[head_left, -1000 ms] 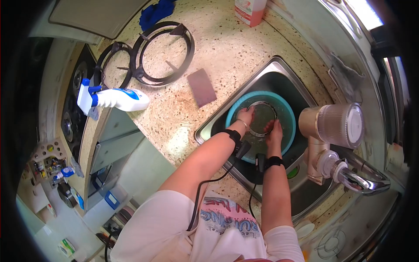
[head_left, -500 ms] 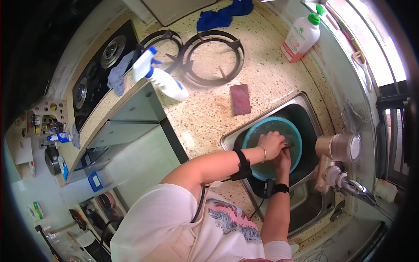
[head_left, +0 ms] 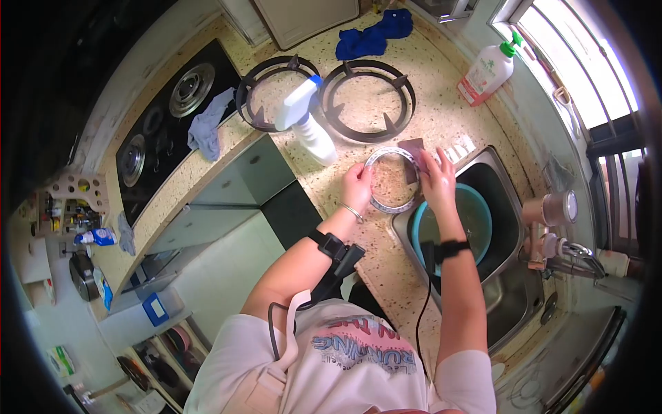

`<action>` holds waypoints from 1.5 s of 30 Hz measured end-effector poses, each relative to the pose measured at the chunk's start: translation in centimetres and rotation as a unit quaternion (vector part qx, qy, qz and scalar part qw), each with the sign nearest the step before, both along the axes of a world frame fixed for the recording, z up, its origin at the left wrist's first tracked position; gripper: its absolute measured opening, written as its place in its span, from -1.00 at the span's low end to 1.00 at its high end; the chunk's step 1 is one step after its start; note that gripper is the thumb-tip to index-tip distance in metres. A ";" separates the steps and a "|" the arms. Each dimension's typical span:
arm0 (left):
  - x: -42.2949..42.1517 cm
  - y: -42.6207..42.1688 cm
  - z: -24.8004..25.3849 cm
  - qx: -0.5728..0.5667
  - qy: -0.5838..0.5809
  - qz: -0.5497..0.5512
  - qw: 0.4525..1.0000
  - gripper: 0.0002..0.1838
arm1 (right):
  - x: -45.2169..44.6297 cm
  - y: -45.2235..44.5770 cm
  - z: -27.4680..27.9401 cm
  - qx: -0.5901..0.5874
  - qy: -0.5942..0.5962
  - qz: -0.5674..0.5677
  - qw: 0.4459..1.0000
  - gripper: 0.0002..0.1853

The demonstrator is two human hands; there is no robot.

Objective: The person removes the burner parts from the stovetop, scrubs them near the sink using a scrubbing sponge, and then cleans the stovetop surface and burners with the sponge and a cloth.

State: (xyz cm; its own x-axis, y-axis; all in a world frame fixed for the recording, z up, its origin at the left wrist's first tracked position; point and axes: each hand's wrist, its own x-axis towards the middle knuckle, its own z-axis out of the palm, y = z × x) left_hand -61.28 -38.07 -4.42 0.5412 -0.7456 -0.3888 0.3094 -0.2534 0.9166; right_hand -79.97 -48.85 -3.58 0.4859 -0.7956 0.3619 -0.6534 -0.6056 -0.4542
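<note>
Both my hands hold a silver metal ring (head_left: 395, 208), like a burner trim ring, above the speckled counter. My left hand (head_left: 356, 185), with a bangle at the wrist, pinches its left side. On the opposite side, the fingers of my right hand (head_left: 438, 179) grip the rim. A maroon scouring pad (head_left: 414, 146) lies on the counter behind the ring, partly covered by it and my right hand. To the right, a turquoise basin (head_left: 488, 224) of cloudy water sits in the sink (head_left: 498, 165). A white spray bottle (head_left: 314, 138) stands left of the ring.
Two black pan supports (head_left: 414, 103) lie farther back, near a blue cloth (head_left: 372, 41). A green-topped pump bottle (head_left: 488, 72) stands by the window. The faucet (head_left: 576, 255) is right of the sink; a grey cloth (head_left: 209, 127) hangs over the cooktop edge (head_left: 227, 69).
My hands have left the basin's water and moved left over the counter, bringing up the metal ring. My view has shifted slightly, and my arms are now apart instead of together.
</note>
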 end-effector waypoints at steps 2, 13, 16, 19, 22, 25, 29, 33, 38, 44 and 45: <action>1.9 0.5 -1.0 0.020 -0.063 -0.031 0.997 -0.82 | 3.1 0.0 1.5 0.033 0.076 0.008 0.996 -0.35; 4.9 1.6 -1.3 -0.086 -0.381 -0.170 0.905 -0.66 | 1.4 -0.1 -1.0 0.241 -0.290 -0.200 0.904 -0.64; 5.8 1.6 -1.4 -0.105 -0.413 -0.204 0.881 -0.62 | -0.9 0.8 -0.9 0.151 -0.328 -0.239 0.901 -0.71; 5.6 1.3 -0.7 -0.096 -0.429 -0.242 0.865 -0.51 | -0.8 2.9 2.3 0.187 -0.427 -0.216 0.858 -0.62; 5.0 0.8 1.1 -0.060 -0.488 -0.285 0.823 -0.18 | -2.9 4.2 1.7 0.285 -0.363 -0.196 0.865 -0.59; 3.4 0.8 2.7 -0.025 -0.563 -0.318 0.762 0.25 | -3.5 4.4 0.2 0.347 -0.323 -0.174 0.863 -0.56; 1.6 -0.6 3.0 0.040 -0.560 -0.397 0.726 0.49 | 0.4 3.5 -0.7 0.203 -0.203 -0.165 0.944 -0.67; 1.8 -1.3 1.8 0.027 -0.589 -0.409 0.697 0.47 | 3.8 3.5 0.0 0.043 -0.026 -0.067 0.996 -0.66; 2.0 -1.3 1.9 0.015 -0.591 -0.409 0.695 0.39 | 2.4 5.8 0.8 0.179 -0.041 -0.069 0.981 -0.77; 2.2 -1.4 1.9 0.019 -0.582 -0.417 0.698 0.39 | 3.3 2.2 1.0 0.176 -0.026 -0.075 0.981 -0.80; 2.2 -1.4 1.8 0.016 -0.582 -0.419 0.697 0.39 | 4.3 0.7 1.1 0.164 -0.021 -0.051 0.985 -0.80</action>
